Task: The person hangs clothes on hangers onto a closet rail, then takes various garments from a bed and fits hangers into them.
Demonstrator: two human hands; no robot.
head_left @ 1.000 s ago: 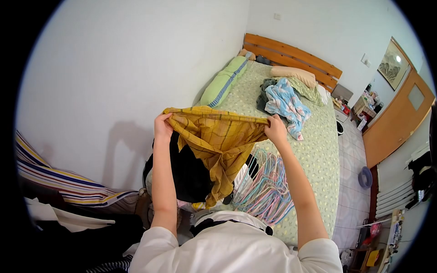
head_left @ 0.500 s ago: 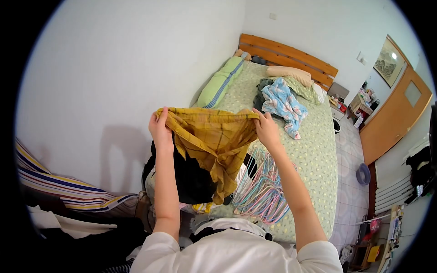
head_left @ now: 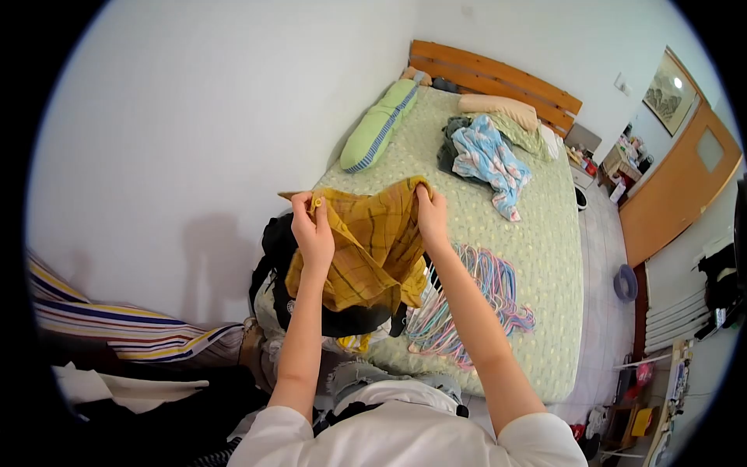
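Left hand (head_left: 313, 240) pinches the mustard checked cloth garment (head_left: 372, 226) at ten o'clock, right hand (head_left: 433, 222) at one; looks light, limp; top edge grips best.

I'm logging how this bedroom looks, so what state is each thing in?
Yellow plaid cloth: held up, creased
Left hand: gripping its edge
Right hand: gripping its edge
Hangers: heaped on the bed
Blue patterned cloth: crumpled
Door: open
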